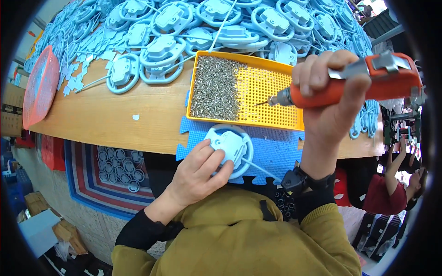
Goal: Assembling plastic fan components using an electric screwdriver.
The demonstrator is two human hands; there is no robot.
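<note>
At the left edge of the frame, a cardboard box stands near a pink basket at the end of the wood-grain tabletop; a striped mat shows below. Light-blue wheel-shaped parts heap across the top. Mid-frame, a yellow tray carries small metal screws at its left end. A person in dark red shows at far right.

Below the tray, on a blue foam mat, lies one light-blue wheel — round rim, flat hub, thin stalk toward lower right. The left hand rests bent fingers on it; whether they grip, I cannot tell. The right hand's fingers are clamped round an orange power screwdriver — bit pointing left over the tray.

Faint marks on the hub are too small to read.
</note>
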